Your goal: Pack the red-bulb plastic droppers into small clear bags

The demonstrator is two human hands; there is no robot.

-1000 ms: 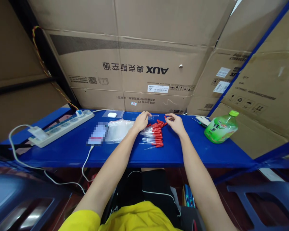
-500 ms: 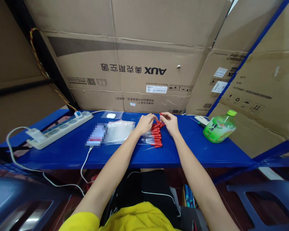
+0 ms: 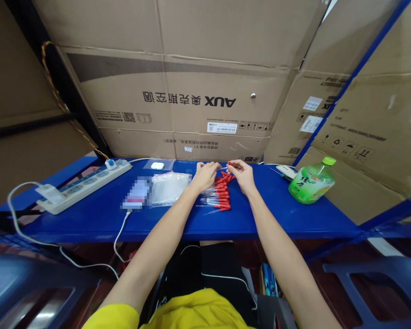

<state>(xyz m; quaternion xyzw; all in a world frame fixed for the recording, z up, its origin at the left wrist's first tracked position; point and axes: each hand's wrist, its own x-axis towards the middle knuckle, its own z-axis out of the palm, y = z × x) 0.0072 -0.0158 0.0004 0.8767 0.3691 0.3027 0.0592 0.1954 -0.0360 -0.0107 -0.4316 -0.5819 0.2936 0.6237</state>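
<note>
Now both hands are close together toward the back of the counter [image 3: 256, 214]. The right hand [image 3: 243, 176] has its grip clamped on a red cap [image 3: 229, 163], pinched between the fingertips. The left hand [image 3: 204, 176] has its grip closed on a thin clear tube [image 3: 222, 168], which spans the gap between the hands; whether tube and cap touch is too small to tell. Just nearer the person lie the droppers [image 3: 223, 196] in a stacked row, clear ends to the left, red ends to the right, the farthest ones jumbled. Left of them are flat clear bags [image 3: 169, 189], then a phone [image 3: 137, 194] with a cable [image 3: 119, 235] plugged in. Behind the bags sits a white case [image 3: 157, 166]. A power strip [image 3: 89, 186] runs along the left side; a green bottle [image 3: 311, 185] stands on the right.
</note>
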